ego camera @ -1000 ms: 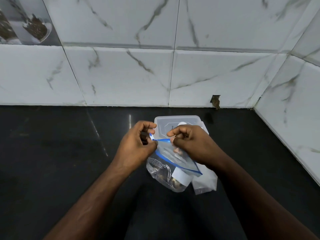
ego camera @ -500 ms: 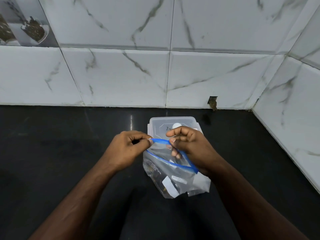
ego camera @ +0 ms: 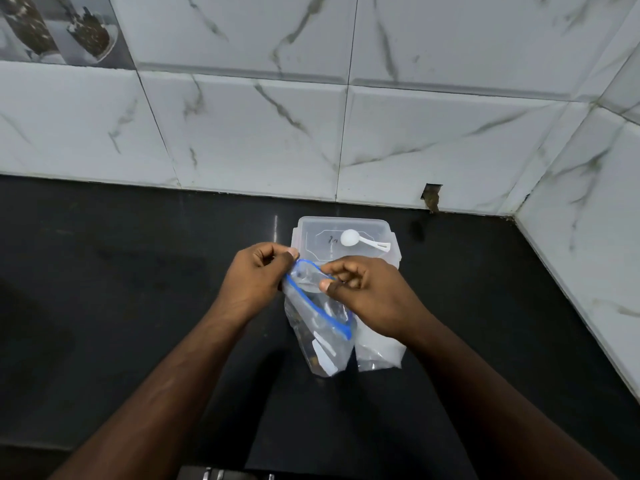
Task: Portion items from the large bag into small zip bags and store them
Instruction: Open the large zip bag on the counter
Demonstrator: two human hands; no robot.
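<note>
We see the large bag (ego camera: 320, 336), a clear zip bag with a blue seal strip along its mouth, held up just above the black countertop (ego camera: 104, 306) in the middle of the scene. Its mouth is parted at the far end, and dark contents and white labels show through the plastic lower down; we cannot tell what the contents are. Our left hand (ego camera: 258, 280) pinches the far-left end of the blue strip between thumb and curled fingers. Our right hand (ego camera: 372, 299) pinches the opposite lip of the mouth, thumb tip pressed on the plastic and fingers curled in behind it. Between the two hands the seal gapes into a narrow loop.

Just beside the bag on the right, partly under our right wrist, lies a second clear plastic bag (ego camera: 379, 353) on the counter, paler and seemingly flat. Behind both hands sits a clear lidded container (ego camera: 346, 233), its near edge hidden by the bag and our fingers. A white scoop (ego camera: 360, 240) lies on its lid, bowl to the left and handle to the right. White marbled wall tiles (ego camera: 242, 133) rise behind the counter and along the right side.
</note>
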